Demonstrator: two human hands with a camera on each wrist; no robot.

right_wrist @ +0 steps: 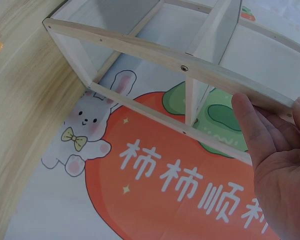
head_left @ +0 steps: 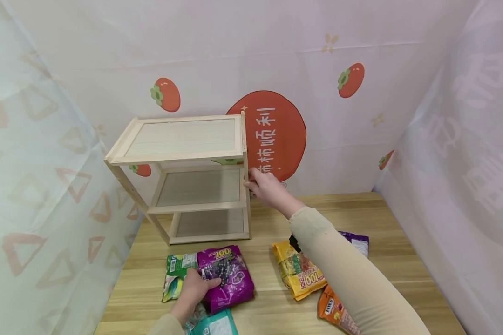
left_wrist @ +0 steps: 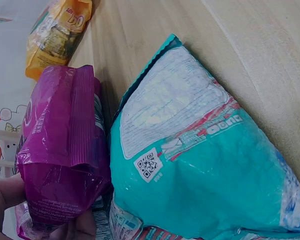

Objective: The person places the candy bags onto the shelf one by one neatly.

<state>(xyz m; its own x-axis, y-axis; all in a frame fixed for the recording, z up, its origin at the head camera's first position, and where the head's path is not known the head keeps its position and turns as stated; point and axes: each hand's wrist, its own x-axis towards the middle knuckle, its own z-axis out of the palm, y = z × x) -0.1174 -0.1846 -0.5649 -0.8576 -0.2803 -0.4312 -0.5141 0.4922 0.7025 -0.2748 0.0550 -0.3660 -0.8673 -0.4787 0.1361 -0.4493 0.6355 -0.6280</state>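
My left hand [head_left: 194,287] grips a purple candy bag [head_left: 234,284] with a grape picture and "100" on it, at the front of the table. In the left wrist view the thumb lies at one side of the purple bag [left_wrist: 50,125] and the fingers are partly hidden beneath it. My right hand [head_left: 271,188] holds the right front post of a light wooden three-tier shelf [head_left: 184,137]. The right wrist view shows the fingers [right_wrist: 260,130] curled at the post [right_wrist: 215,75], with the thumb on its other side.
A green bag [head_left: 173,277] and a teal bag [head_left: 220,323] lie beside the purple one. To the right are a yellow candy bag [head_left: 299,274], an orange bag [head_left: 335,309] and a dark purple bag [head_left: 358,242], partly under my right sleeve. Printed cloth [head_left: 310,116] stands behind the shelf.
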